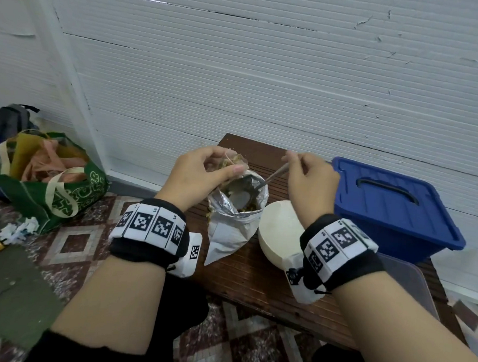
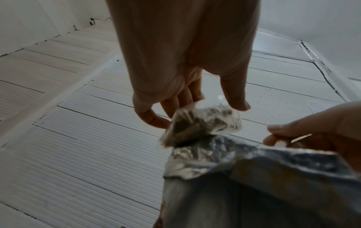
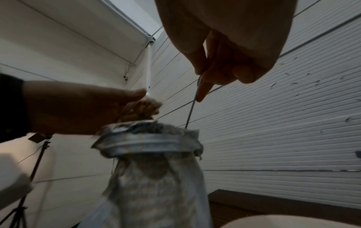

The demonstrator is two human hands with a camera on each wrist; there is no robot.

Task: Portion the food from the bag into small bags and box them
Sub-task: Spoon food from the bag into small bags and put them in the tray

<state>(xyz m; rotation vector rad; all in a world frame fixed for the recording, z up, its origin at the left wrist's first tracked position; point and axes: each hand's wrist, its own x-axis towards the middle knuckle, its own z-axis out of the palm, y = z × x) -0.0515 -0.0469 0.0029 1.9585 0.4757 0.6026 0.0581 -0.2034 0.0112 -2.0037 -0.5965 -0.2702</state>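
One foil bag [image 1: 234,222], mouth open, standing on the wooden table [image 1: 255,278] near its left edge. One small clear bag [image 1: 228,161], holding some food, pinched in the left hand [image 1: 202,176] just above the foil bag's mouth. One spoon [image 1: 257,181], handle gripped by the right hand [image 1: 309,184], bowl down inside the foil bag. One white bowl [image 1: 278,230], just right of the bag. One blue box [image 1: 394,205], lid on, at the table's right. One clear lid [image 1: 409,286], possibly a tray, near the front right edge. Front of the table bare.
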